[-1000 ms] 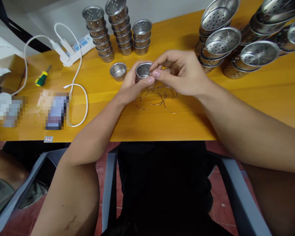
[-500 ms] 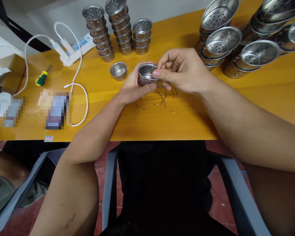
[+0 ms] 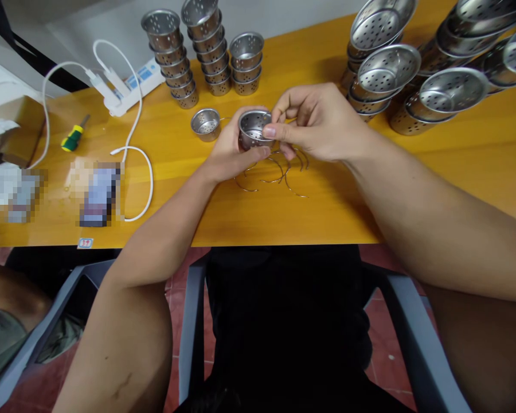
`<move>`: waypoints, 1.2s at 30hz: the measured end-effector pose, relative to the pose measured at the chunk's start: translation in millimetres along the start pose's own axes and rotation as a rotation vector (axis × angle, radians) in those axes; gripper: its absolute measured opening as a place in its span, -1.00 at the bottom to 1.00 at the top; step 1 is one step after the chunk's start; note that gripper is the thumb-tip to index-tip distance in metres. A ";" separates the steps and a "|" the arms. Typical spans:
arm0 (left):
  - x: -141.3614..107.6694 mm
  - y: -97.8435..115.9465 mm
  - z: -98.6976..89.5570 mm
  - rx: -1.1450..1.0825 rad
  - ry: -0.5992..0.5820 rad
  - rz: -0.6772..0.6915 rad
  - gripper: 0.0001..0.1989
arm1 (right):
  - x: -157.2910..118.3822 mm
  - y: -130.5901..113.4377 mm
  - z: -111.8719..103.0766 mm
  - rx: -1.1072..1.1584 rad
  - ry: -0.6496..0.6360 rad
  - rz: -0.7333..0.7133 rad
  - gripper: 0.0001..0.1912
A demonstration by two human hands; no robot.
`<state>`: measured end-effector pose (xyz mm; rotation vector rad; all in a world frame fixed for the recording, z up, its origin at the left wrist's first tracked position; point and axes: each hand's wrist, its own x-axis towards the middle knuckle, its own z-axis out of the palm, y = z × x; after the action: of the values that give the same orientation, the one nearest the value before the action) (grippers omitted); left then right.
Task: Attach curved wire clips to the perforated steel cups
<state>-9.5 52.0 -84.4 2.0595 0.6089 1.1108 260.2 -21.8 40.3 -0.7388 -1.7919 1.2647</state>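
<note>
My left hand (image 3: 232, 150) is wrapped around a small perforated metal cup (image 3: 253, 136), thumb along its near side, its mouth facing up. At the cup's right rim, the thumb and forefinger of my right hand (image 3: 316, 121) are pinched together. Whatever lies between those fingertips is too small or hidden to make out. Several thin curved wires (image 3: 279, 180) lie on the table just below both hands. Left of the held cup stands a similar perforated cup (image 3: 206, 126), with a bit of wire sticking out at its right side.
Stacked perforated cups (image 3: 183, 77) stand at the back left; larger ones (image 3: 389, 71) crowd the back right. A white power strip (image 3: 131, 94) with cables, a green-and-yellow screwdriver (image 3: 73, 137) and a phone (image 3: 100, 195) are on the left. Another person's leg (image 3: 15, 292) shows at lower left.
Both hands and the cup keep nearly the same pose, with the right fingers still pinched at the rim. The whole view has shifted very slightly.
</note>
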 end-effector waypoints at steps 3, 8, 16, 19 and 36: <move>-0.9 -3.9 -1.5 0.008 0.001 0.028 0.06 | -0.2 -1.9 0.3 0.007 -0.019 0.006 -0.24; 0.6 6.6 -1.8 0.025 -0.007 -0.019 0.03 | -1.9 -7.8 0.5 0.023 -0.035 0.002 -0.20; 0.5 15.3 2.0 0.039 0.004 -0.042 0.02 | 1.9 4.1 -3.9 0.010 -0.063 -0.061 -0.16; 1.7 6.3 2.5 0.085 0.039 -0.009 0.06 | 4.6 17.5 -6.4 -0.075 0.077 -0.193 -0.18; 4.6 -2.4 -0.8 0.194 0.126 0.153 0.04 | -8.0 20.8 1.2 -0.435 0.065 -0.306 -0.42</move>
<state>-7.9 57.0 -83.7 2.2445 0.6512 1.3225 263.5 -22.1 18.2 -0.6941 -2.0583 0.6512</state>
